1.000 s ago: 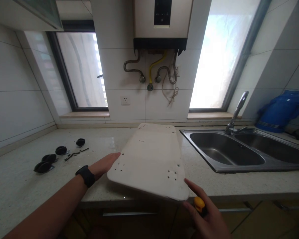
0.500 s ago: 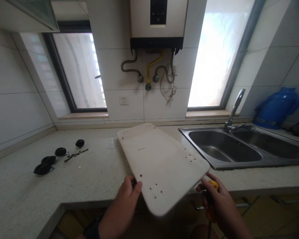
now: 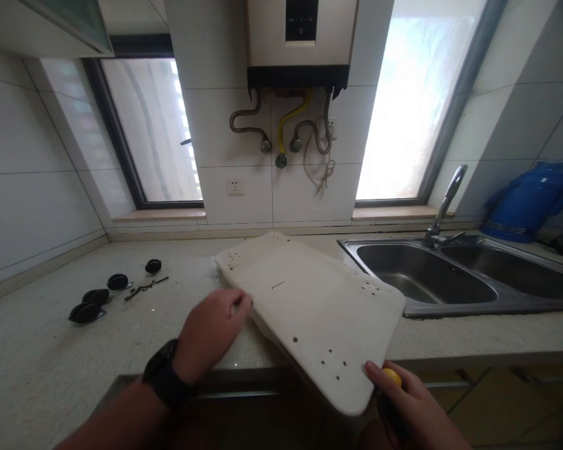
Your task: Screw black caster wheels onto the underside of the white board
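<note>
A white board [image 3: 304,300] drilled with small holes lies slantwise across a speckled bench [image 3: 65,369], its near corner jutting past the front edge. The right hand [image 3: 406,394] grips a yellow-and-black handle [image 3: 392,376] with its thumb against the board near that corner. At the opposite long edge, the left hand [image 3: 213,328] curls its fingers, a black watch [image 3: 166,375] on the wrist; whether it touches or holds the board cannot be told. Four black wheels [image 3: 153,266] stand in a slanting row on the bench at left, beside a scatter of small dark pieces [image 3: 145,287]. To the right sit a double steel sink [image 3: 450,309] with a chrome faucet [image 3: 445,206] and a blue vessel [image 3: 528,203].
</note>
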`<state>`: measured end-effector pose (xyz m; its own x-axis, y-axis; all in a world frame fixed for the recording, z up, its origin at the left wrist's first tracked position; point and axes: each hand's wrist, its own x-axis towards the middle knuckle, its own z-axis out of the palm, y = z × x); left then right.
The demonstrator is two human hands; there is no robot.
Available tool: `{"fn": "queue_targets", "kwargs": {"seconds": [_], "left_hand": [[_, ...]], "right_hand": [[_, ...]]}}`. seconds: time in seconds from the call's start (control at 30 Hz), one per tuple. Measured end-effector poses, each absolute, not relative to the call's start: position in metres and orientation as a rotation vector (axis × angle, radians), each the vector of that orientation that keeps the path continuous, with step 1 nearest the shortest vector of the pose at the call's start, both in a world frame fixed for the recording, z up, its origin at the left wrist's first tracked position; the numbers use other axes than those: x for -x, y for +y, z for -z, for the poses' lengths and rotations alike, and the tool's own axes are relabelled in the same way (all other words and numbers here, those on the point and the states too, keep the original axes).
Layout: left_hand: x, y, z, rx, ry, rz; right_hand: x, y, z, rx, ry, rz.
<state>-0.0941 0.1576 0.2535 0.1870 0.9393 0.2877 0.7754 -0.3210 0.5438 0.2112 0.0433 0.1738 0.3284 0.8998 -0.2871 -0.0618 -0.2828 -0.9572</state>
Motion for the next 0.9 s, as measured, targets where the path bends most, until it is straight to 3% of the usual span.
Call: {"fn": "queue_targets", "kwargs": {"seconds": [0.1,0.33,0.9], "left_hand": [[0.12,0.231,-0.264,-2.128,1.737,-1.085],[0.142,0.337,-0.247,-1.766,1.862,-1.07],[0.212,0.278,-0.181,-1.544,1.93,-1.034]], "right_hand": [[-0.208,0.042,-0.174,1.551,-0.798,-1.195],[-0.208,0.044,-0.18,1.553,-0.783,-1.205],[-0.254,0.126,-0.19,1.57,-0.958,-0.921]]}}
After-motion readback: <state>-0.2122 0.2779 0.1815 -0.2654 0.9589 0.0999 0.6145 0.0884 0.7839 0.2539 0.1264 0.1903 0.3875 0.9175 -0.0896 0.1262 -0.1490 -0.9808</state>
